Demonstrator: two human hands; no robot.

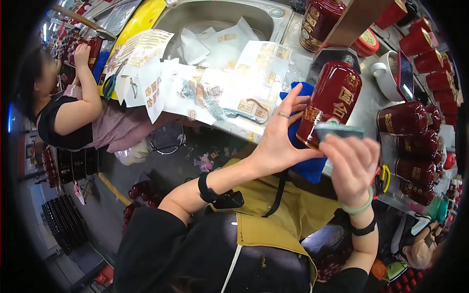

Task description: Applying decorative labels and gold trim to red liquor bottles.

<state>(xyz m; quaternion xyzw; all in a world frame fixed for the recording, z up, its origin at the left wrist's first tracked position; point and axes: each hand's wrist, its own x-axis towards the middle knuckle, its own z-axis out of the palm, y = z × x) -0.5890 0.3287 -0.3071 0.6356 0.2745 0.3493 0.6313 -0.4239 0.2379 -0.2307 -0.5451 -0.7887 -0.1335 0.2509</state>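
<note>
A glossy dark red bottle (330,97) with gold characters lies tilted on the worktop, its neck toward a dark angular holder (337,55). My left hand (277,139) cradles its lower end, fingers along the left side and thumb by the base. In my right hand (351,166), fingers are closed on a flat grey-green scraper (342,130), held against or just over the bottle's lower front; contact is unclear. Motion slightly blurs that hand. A blue cloth (309,168) is under and beside the bottle.
Sheets of gold stickers (264,63) overlap the metal sink (171,22). Several red bottles (415,171) stand at the right, near a white bowl (383,73) and yellow-handled scissors (385,179). Another person (73,97) works at the far left. A wooden post (354,24) rises behind the bottle.
</note>
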